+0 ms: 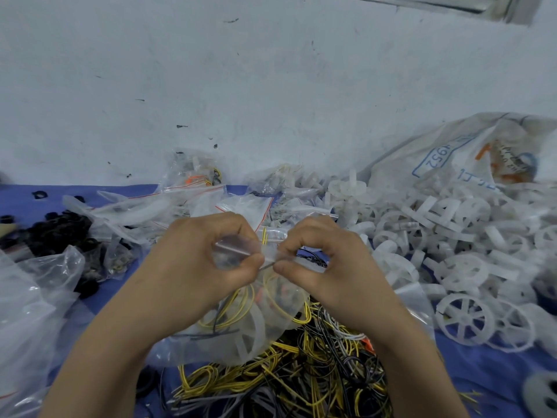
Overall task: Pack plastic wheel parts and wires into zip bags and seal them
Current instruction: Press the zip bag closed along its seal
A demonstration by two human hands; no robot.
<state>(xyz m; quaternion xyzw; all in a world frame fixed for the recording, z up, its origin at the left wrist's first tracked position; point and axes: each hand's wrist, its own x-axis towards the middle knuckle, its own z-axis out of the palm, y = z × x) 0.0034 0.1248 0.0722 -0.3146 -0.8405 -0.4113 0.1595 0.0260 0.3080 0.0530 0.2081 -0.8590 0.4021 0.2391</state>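
Yellow wires (232,306) in zip bag (284,300)

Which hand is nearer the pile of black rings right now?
Left. The left hand pinches the top of the zip bag, to the right of the black rings; the right hand pinches the same bag farther right, beyond the left hand.

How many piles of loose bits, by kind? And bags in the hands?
Heap of white plastic wheels: 1
Heap of black rings: 1
Heap of wires: 1
Zip bag pinched by left hand and right hand: 1
Total: 4
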